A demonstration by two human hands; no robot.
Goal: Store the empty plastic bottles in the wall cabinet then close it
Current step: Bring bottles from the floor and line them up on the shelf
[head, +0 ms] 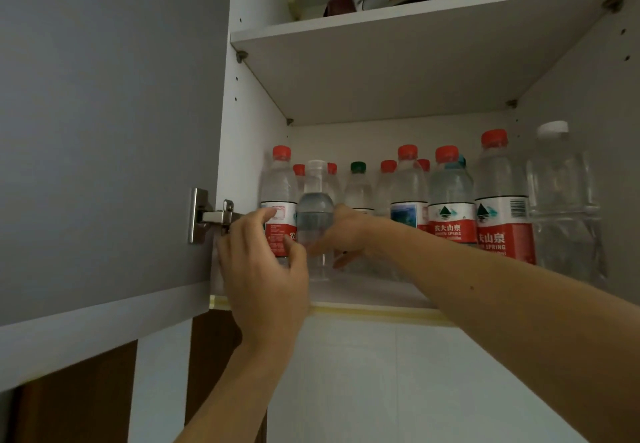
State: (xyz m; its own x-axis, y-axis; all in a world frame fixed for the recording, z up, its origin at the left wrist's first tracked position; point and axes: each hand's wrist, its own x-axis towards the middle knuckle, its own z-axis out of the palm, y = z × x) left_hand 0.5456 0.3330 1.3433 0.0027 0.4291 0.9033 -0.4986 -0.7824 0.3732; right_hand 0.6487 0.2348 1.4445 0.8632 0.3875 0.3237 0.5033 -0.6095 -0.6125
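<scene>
Both hands flank a clear, label-less plastic bottle standing on the white cabinet's lower shelf — left hand half-curled beside it, right hand cupping its far side — among red-capped bottles; the grey door stands open.

Two bare forearms enter from below, with no sleeves, watch or rings visible. The left hand has short nails. The right hand is partly hidden; its forearm carries one small dark mole.
</scene>
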